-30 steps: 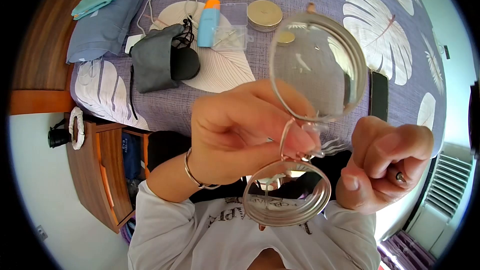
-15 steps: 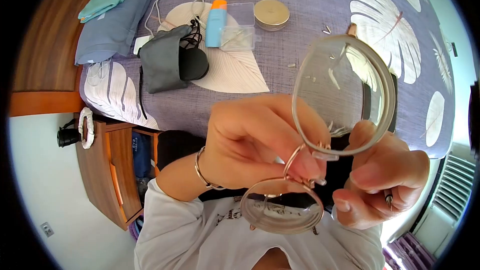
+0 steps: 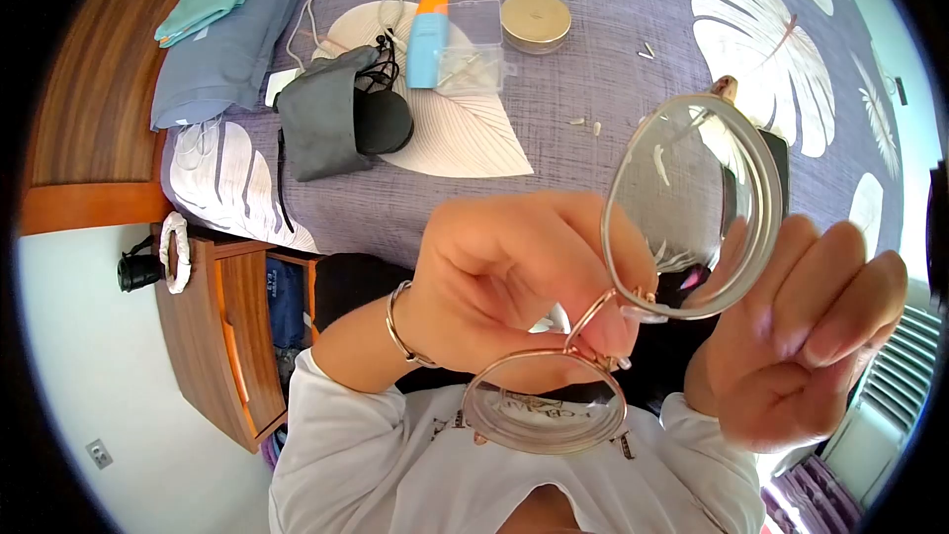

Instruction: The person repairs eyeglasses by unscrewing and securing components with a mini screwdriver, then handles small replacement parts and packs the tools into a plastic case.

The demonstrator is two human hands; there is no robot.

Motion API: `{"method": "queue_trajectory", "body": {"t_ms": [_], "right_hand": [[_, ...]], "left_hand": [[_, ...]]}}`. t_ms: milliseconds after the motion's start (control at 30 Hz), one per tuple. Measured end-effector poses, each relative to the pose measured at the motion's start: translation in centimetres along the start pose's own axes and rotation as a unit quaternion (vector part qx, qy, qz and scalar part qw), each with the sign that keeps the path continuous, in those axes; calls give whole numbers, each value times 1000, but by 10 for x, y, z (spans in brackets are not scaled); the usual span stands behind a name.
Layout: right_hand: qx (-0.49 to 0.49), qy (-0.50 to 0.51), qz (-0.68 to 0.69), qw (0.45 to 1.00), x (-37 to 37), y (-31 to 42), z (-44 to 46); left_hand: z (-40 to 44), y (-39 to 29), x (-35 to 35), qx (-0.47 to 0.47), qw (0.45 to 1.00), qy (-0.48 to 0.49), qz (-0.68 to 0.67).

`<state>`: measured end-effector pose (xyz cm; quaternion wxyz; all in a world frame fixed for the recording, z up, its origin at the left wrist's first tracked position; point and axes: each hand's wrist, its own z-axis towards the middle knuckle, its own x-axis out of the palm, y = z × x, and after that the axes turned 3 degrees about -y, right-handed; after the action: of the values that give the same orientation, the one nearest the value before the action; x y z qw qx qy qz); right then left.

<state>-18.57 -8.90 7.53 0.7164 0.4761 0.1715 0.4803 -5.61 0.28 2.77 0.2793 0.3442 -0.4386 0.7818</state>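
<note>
My left hand (image 3: 534,267), closed, pinches a pair of eyeglasses (image 3: 546,405) near the bridge and nose pads. The glasses have thin rose-gold metal parts and clear, thick-edged lenses. One lens stands high to the right, and the other hangs low over the white shirt. My right hand (image 3: 816,336) is off to the right of the upper lens, with its fingers curled and slightly blurred. Whatever it holds is hidden by the fingers. A silver bangle (image 3: 395,326) circles my left wrist.
On the patterned bedspread (image 3: 573,163) lie a grey pouch (image 3: 321,124), a blue bottle with orange cap (image 3: 427,44), a clear plastic box (image 3: 472,64), a round gold case (image 3: 536,20) and small pale pieces (image 3: 585,125). A dark phone-like object (image 3: 778,163) shows behind the glasses. A wooden cabinet (image 3: 193,336) stands left.
My right hand has moved right, away from the glasses, and its fingers have curled. The small metal tip seen in it before is now out of sight. The glasses have shifted slightly.
</note>
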Motion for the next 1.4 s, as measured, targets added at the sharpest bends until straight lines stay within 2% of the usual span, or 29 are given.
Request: {"method": "queue_trajectory", "body": {"t_ms": [33, 100, 133, 167, 233, 300, 433, 600, 700, 800, 933, 1000, 1100, 1300, 1400], "right_hand": [[12, -13, 2, 1000, 2, -1, 0], [-100, -110, -159, 976, 10, -7, 2], [-110, -174, -155, 966, 20, -8, 3], [-110, -174, -156, 966, 16, -5, -1], [-55, -92, -66, 992, -3, 2, -10], [-3, -8, -31, 999, -12, 10, -10], [-51, 67, -78, 993, -13, 5, -5], [-41, 169, -148, 974, -12, 12, 7], [-68, 152, -136, 977, -9, 8, 8], [-103, 154, -165, 969, -9, 5, 8], [-110, 115, -158, 974, -3, 3, 5], [-84, 95, -169, 977, -1, 6, 4], [-67, 154, -185, 968, -7, 10, 9], [-97, 128, -173, 972, -3, 4, 7], [-63, 161, -182, 968, -10, 9, 7]], "left_hand": [[1, -1, -1, -11, 1000, 2, 8], [1, -2, -2, -21, 1000, 5, 14], [1, -3, -2, -31, 999, 8, 22], [1, -4, -2, -36, 999, 9, 24], [1, -4, -4, -52, 998, 10, 28], [1, -2, -4, -64, 998, 10, 28], [2, -1, -3, -64, 997, 21, 34], [3, 0, -3, -71, 996, 33, 44], [3, 0, -3, -71, 997, 18, 30], [4, 1, -5, -45, 996, 49, 52], [3, 2, -4, -41, 998, 41, 37], [3, 2, -3, -39, 997, 46, 37], [1, 2, -1, -47, 998, 26, 35], [0, 1, 1, -52, 998, 15, 35], [0, 2, 1, -44, 998, 10, 33]]}}
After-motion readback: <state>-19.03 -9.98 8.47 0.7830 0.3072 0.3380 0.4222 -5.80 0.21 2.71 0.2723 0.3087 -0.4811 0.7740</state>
